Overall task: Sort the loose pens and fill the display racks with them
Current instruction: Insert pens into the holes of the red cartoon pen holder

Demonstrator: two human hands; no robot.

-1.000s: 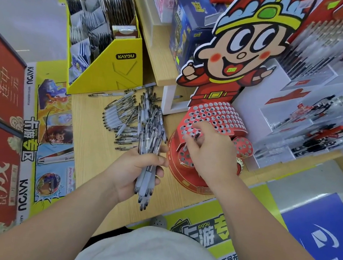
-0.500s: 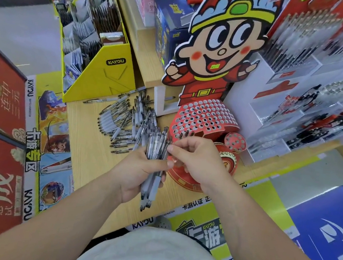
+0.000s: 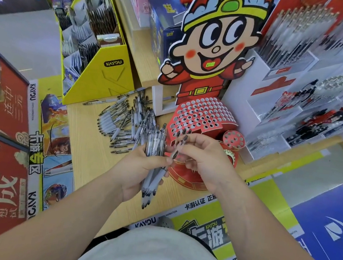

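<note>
Clear-barrelled, white-gripped pens (image 3: 154,143) sit gripped in your left hand (image 3: 137,169). Mid-frame, your right hand (image 3: 203,162) pinches a single pen (image 3: 179,147) beside the red rack (image 3: 202,116).

the pens (image 3: 155,149) look clear glossy plastic. the red rack (image 3: 202,116) seems printed cardboard. the table (image 3: 90,152) is smooth, matt wood.

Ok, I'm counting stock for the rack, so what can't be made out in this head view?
Head view:
- Count in the bundle of pens: the left hand and overlap hide it.
- Near rows of the red pen rack: behind the right hand.
- Print on the single pen it pinches: too small.
- Shelf pens at right: blurred.
</note>
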